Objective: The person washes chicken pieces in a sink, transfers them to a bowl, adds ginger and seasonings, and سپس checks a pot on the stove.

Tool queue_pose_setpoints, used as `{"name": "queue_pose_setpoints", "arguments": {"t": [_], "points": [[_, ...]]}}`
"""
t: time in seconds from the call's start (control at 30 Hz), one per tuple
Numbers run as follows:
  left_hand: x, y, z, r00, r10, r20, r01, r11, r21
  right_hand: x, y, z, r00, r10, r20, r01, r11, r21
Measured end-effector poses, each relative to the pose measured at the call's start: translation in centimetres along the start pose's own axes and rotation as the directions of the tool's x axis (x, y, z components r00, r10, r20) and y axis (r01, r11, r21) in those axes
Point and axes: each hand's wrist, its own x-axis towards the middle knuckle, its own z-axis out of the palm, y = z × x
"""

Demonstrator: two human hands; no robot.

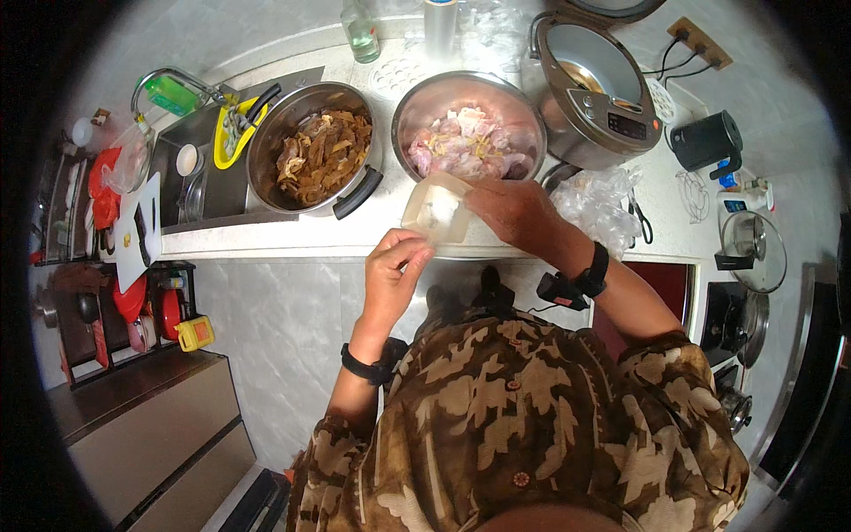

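Note:
A small translucent square plastic container (413, 211) with white granules in it is tilted at the counter's front edge. My left hand (392, 272) pinches its near corner between thumb and fingers. At the opposite side, my right hand (515, 211) is closed at the rim, its fingertips partly hidden. Just beyond stands a large steel bowl (407, 120) of raw meat pieces (459, 143) strewn with yellow strips. To its left, a steel pot (259, 159) with a black handle holds brown sliced food (326, 159).
A rice cooker (598, 126) with its lid up stands right of the bowl, beside crumpled plastic bags (595, 203). Left are a sink (226, 193), a yellow strainer basket (229, 156) and a white cutting board (126, 246). A glass bottle (361, 40) and black kettle (705, 141) stand farther back.

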Motion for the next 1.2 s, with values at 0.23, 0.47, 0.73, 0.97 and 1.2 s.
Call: {"name": "queue_pose_setpoints", "arguments": {"t": [0.23, 0.47, 0.73, 0.97, 1.2], "points": [[-0.3, 0.1, 1.6, 0.998, -0.018, 0.056, 0.022, 0.997, -0.072, -1.9, 0.7, -0.1, 0.861, 0.465, 0.205, -0.504, 0.728, 0.465], [-0.4, -0.9, 2.0, 0.998, -0.003, 0.065, 0.007, 0.998, -0.055, -3.2, 1.8, -2.1, 0.64, 0.681, 0.356, -0.664, 0.258, 0.702], [-1.4, -1.2, 1.1, 0.999, -0.052, 0.01, 0.053, 0.994, -0.099, -2.0, 7.7, -5.4, 0.584, 0.804, 0.107, -0.523, 0.273, 0.807], [-2.9, -1.3, -1.0, 0.998, -0.065, -0.007, 0.065, 0.996, -0.067, -2.7, 10.5, -4.8, 0.506, 0.861, 0.046, -0.456, 0.222, 0.862], [-4.4, -2.1, -2.7, 0.997, -0.071, 0.017, 0.072, 0.996, -0.056, -2.5, 11.5, -3.8, 0.416, 0.909, -0.006, -0.409, 0.193, 0.892]]}}
